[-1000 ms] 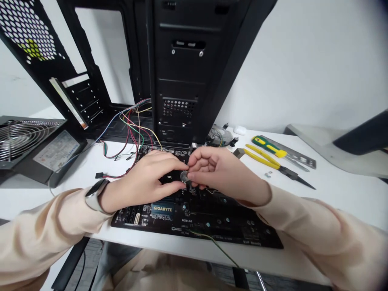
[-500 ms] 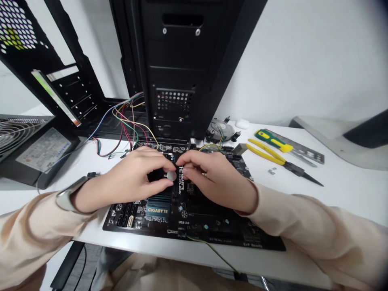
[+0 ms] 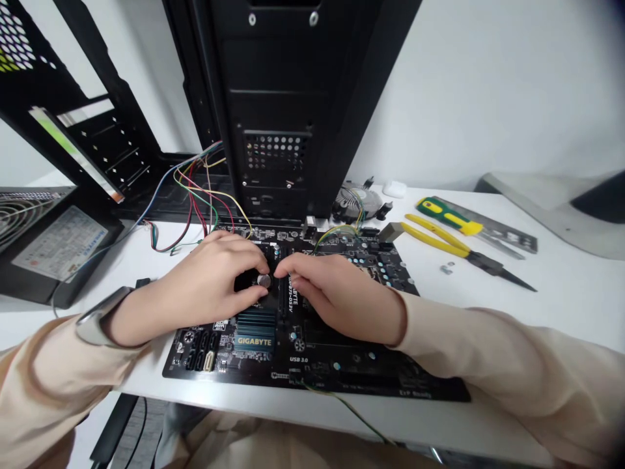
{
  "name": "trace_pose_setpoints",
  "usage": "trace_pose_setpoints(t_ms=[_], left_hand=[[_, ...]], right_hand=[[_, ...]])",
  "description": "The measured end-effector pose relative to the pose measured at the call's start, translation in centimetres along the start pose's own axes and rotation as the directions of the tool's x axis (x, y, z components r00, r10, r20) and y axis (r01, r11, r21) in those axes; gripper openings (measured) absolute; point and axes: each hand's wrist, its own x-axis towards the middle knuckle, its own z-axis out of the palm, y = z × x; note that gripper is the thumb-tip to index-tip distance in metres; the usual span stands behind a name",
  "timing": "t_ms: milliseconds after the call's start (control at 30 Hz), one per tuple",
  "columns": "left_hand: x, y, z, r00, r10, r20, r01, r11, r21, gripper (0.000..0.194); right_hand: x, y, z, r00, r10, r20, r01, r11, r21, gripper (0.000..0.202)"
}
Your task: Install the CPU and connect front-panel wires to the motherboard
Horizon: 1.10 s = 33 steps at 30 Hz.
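Note:
A round silver coin cell battery [image 3: 264, 281] sits between the thumb and index fingertips of my left hand [image 3: 215, 277], low over the motherboard [image 3: 234, 374]. Close by on the right, my right hand [image 3: 336, 290] stretches its index finger toward the battery, with the thumb apart below it and nothing visible between them. Beneath the hands the black board lies flat, its GIGABYTE heatsink [image 3: 254, 331] nearest to my left wrist. My fingers hide part of the battery's surroundings.
Behind the board stands a black computer case [image 3: 278, 98] with loose coloured wires [image 3: 195, 189]. A power supply [image 3: 58, 241] is at left. On the right lie yellow-handled pliers [image 3: 439, 238], a green-yellow screwdriver [image 3: 449, 215] and small metal pieces [image 3: 446, 268]. A round cooler [image 3: 359, 203] sits behind.
The view has shifted slightly. The right index finger has straightened and points closer toward the battery. My left hand still grips the battery.

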Motion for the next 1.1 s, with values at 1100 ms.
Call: trace_pose_setpoints(t_ms=[1100], left_hand=[[0.16, -0.03, 0.57, 0.998, -0.056, -0.031, 0.054, 0.996, -0.072, 0.010]], right_hand=[[0.13, 0.26, 0.89, 0.980, -0.086, 0.182, 0.123, 0.971, -0.207, 0.036]])
